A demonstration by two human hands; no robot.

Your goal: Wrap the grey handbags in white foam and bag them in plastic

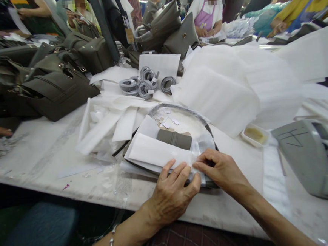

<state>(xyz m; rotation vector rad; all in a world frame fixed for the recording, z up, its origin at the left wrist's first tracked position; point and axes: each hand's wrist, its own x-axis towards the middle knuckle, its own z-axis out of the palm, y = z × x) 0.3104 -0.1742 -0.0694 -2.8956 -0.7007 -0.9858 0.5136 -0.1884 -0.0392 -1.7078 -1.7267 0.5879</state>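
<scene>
Left hand (173,192) lies flat, fingers spread, pinning the white paper (155,152) at the near edge of the table (49,147); right hand (220,169) pinches the paper's right end. Firm pressure and a tight crease look wise here, so the sheet doesn't slip off the grey pouch (174,139) just beyond

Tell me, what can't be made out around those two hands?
Head view: the grey piece lies mostly under white paper; its shape is hidden.
The right hand curls over its fingertips; its grip is unclear.
The left hand covers the paper's near edge.
The grey machine is cut off by the right edge.
</scene>
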